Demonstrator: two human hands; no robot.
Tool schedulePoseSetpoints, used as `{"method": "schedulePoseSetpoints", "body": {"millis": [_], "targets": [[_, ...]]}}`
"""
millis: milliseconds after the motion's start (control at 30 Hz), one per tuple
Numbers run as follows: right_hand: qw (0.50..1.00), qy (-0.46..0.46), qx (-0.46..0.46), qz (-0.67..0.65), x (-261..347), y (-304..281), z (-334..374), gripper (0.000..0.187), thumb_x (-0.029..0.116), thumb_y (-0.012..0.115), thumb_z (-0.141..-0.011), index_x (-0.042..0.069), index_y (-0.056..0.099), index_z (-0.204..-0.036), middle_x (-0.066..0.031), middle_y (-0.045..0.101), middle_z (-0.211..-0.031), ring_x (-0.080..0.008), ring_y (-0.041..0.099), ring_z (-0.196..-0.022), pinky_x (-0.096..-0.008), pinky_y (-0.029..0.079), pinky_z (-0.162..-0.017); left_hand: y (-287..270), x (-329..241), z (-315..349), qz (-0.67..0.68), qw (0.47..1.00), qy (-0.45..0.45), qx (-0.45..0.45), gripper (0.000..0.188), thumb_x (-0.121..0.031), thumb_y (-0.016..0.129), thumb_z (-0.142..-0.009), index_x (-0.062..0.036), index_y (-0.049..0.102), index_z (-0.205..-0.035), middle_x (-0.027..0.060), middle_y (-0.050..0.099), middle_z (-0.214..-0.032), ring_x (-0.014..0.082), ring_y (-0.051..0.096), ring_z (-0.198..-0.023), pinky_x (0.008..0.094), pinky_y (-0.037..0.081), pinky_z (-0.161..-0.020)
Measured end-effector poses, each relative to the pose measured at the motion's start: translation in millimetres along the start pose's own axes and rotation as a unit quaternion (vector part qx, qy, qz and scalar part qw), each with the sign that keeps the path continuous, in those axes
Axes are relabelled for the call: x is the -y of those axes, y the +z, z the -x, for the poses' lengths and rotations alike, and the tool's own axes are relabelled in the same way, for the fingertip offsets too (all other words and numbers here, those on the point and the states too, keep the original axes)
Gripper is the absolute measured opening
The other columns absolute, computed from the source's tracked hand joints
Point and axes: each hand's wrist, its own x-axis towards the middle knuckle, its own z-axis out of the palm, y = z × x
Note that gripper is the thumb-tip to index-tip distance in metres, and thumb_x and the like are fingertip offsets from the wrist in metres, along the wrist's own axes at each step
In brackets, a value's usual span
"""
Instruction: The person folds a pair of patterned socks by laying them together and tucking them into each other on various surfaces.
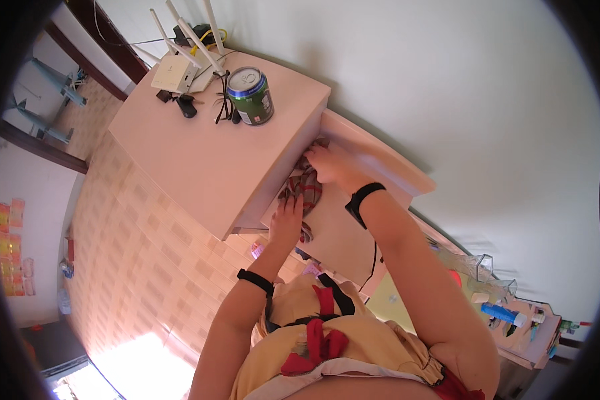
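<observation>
A crumpled plaid cloth [309, 192], brownish with red and light stripes, lies on a pale lower surface beside the taller cabinet. My left hand [286, 223] rests on its near left part, fingers stretched out and slightly apart. At its far end my right hand [325, 164] has its fingers curled over a bunched bit of the cloth, close to the cabinet's side. Part of the cloth is hidden beneath both hands. Each wrist wears a black band.
On the cabinet top [187, 157] stand a green drink can [250, 97], a white router [177, 73] with upright antennas, and black cables. A raised panel [380, 157] runs along the wall at right. Bottles and small items fill a shelf [523, 333] lower right.
</observation>
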Motion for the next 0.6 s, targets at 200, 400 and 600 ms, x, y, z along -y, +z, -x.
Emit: {"method": "schedulePoseSetpoints", "body": {"millis": [200, 400, 600], "targets": [[0.994, 0.07, -0.074, -0.032, -20.5, 12.2, 39.7, 0.069, 0.019, 0.073, -0.079, -0.001, 0.041, -0.137, -0.0224, 0.042, -0.144, -0.0369, 0.04, -0.134, -0.0474, 0.034, -0.112, 1.5, -10.1, -8.5, -0.021, 1.0, -0.007, 0.012, 0.062, -0.017, 0.063, -0.083, -0.0086, 0.044, -0.141, 0.0157, 0.049, -0.136, 0.038, 0.047, -0.125, 0.0455, 0.054, -0.087], [0.974, 0.16, -0.159, -0.017, -45.8, 57.4, 120.6, 0.061, 0.029, 0.072, -0.08, 0.0, 0.047, -0.128, -0.0208, 0.047, -0.14, -0.0355, 0.044, -0.131, -0.0493, 0.036, -0.107, 6.6, -29.5, -37.3, -0.018, 0.997, 0.041, 0.057, 0.056, -0.016, 0.057, -0.086, -0.0169, 0.046, -0.142, 0.0176, 0.043, -0.144, 0.0454, 0.04, -0.13, 0.0551, 0.042, -0.101], [0.929, 0.299, -0.209, -0.06, -51.0, 79.9, 209.6, 0.059, 0.03, 0.071, -0.081, 0.0, 0.048, -0.127, -0.0196, 0.051, -0.135, -0.0348, 0.047, -0.128, -0.0473, 0.037, -0.106, 20.1, -70.5, -73.3, 0.055, 0.982, 0.166, 0.064, 0.058, -0.008, 0.055, -0.085, -0.0217, 0.048, -0.141, 0.016, 0.039, -0.149, 0.045, 0.035, -0.136, 0.058, 0.033, -0.107]]}}
